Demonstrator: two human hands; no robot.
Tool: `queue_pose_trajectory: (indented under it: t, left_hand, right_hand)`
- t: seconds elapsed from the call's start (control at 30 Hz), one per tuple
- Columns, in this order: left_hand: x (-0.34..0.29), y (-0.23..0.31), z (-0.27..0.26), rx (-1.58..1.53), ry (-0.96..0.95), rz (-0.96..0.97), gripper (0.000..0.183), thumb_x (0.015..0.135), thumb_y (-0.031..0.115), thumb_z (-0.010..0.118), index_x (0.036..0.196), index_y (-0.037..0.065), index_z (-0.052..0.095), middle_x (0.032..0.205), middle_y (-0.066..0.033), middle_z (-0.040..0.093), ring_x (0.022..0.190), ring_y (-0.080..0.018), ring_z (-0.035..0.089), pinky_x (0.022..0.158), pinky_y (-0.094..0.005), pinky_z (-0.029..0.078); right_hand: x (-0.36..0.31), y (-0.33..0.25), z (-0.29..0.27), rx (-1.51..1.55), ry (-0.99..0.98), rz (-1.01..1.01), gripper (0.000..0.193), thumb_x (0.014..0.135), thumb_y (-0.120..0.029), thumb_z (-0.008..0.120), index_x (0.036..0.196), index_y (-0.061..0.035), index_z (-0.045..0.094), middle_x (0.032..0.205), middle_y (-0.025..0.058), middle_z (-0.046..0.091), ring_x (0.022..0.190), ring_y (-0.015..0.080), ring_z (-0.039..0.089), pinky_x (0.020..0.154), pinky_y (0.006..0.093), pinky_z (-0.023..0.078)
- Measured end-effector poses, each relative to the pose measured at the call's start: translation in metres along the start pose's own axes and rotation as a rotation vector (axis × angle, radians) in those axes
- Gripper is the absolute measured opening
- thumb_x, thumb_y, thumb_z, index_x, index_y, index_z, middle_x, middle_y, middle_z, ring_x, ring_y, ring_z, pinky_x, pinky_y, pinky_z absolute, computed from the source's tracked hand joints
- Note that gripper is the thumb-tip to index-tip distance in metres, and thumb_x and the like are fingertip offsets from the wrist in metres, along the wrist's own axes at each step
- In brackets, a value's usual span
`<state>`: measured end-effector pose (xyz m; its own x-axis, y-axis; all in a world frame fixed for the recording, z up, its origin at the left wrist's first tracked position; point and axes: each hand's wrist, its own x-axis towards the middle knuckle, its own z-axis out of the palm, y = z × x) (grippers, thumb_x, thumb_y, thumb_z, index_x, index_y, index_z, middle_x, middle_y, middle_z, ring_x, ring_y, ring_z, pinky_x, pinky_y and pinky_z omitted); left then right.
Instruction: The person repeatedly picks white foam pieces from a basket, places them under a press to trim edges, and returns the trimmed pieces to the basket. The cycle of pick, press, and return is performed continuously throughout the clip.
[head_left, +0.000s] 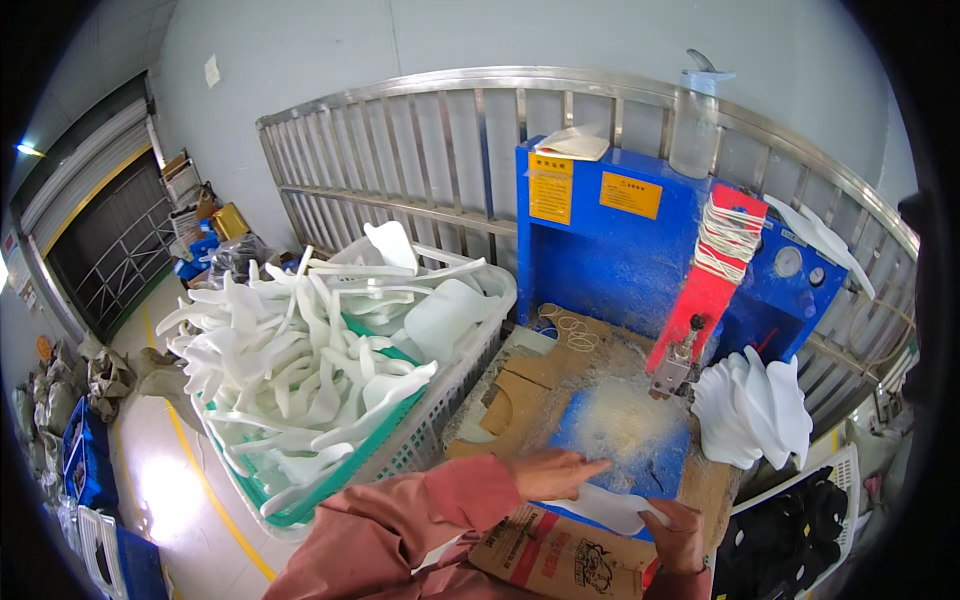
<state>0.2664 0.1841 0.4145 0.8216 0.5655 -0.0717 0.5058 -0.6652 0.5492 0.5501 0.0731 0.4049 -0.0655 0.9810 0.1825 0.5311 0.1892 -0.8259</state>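
My right hand [681,532] grips one end of a smooth white curved plastic piece [612,508], held low in front of me. Just above the piece's other end, my left hand [555,474] has its index finger stretched out to the right. It is slightly blurred, and whether it touches the piece is hard to see. Beyond both hands lies a blue work plate [572,425] with a heap of pale shavings [625,420] on it. Over it slants a red machine arm [690,300], wound with white cord and tipped with a metal clamp [677,372].
At left, a large basket [432,432] is piled with similar white pieces [290,350]. More white pieces [755,408] stand stacked right of the plate. The blue machine body [620,250] backs onto a metal railing [400,200]. A printed brown sheet [560,555] lies below my hands; black items [790,535] fill a crate at right.
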Motion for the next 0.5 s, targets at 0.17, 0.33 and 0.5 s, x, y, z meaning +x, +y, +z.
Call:
queue_pose_trajectory:
  t: [0.17,0.33,0.5]
  left_hand:
    - [-0.039,-0.027,-0.047,0.009,0.148,-0.107,0.075,0.094,0.026,0.071,0.159,0.006,0.038,0.133,-0.024,0.063,0.115,-0.039,0.066,0.095,-0.0455,0.053]
    - [-0.074,-0.033,-0.042,-0.73,0.694,-0.237,0.084,0.099,0.036,0.071,0.164,0.004,0.028,0.159,-0.0205,0.045,0.14,-0.0292,0.053,0.117,-0.0396,0.042]
    - [-0.093,-0.014,-0.016,-1.57,0.522,-0.292,0.076,0.098,0.024,0.077,0.159,0.002,0.039,0.145,-0.0138,0.059,0.134,-0.0249,0.057,0.112,-0.039,0.048]
  right_hand:
    - [0.002,0.008,-0.003,0.332,0.099,0.136,0.021,0.087,-0.001,0.077,0.107,0.0041,0.073,0.093,0.0089,0.073,0.082,0.0155,0.069,0.071,0.0333,0.056]
    - [0.009,0.007,0.017,0.659,0.198,0.189,0.023,0.093,-0.007,0.075,0.113,0.0023,0.068,0.098,0.0076,0.07,0.084,0.0151,0.068,0.075,0.0336,0.06]
    - [0.026,-0.004,0.054,0.977,0.192,0.185,0.03,0.099,-0.019,0.073,0.12,-0.0002,0.062,0.11,0.0098,0.069,0.095,0.0195,0.069,0.083,0.0376,0.062]
